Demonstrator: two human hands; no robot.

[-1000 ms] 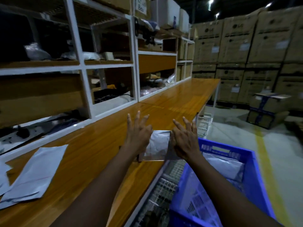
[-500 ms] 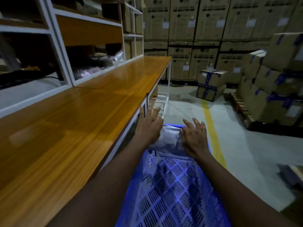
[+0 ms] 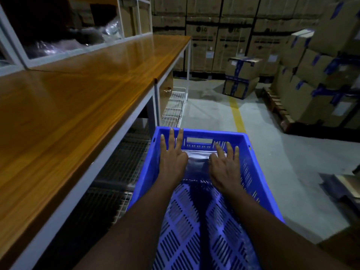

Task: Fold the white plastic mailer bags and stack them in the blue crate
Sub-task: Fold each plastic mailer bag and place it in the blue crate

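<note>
Bag (image 3: 196, 162) at crate (image 3: 259, 172) far end | left hand (image 3: 171, 158), right hand (image 3: 224, 164) flat on it, fingers straight | press level, edges square.

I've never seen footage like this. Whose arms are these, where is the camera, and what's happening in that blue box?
There is no machine here. These are a person's two bare arms, filmed by a wide-angle camera worn on their head, which looks forward and down. The left hand and right hand reach into a blue crate with their fingers straight. One hand is at each end of a folded white mailer bag at the crate's far end. They seem to be laying it flat, and as far as the view shows, nothing is gripped. To the left runs a wooden workbench with white shelving behind it. Stacked cardboard boxes fill the background.
</note>
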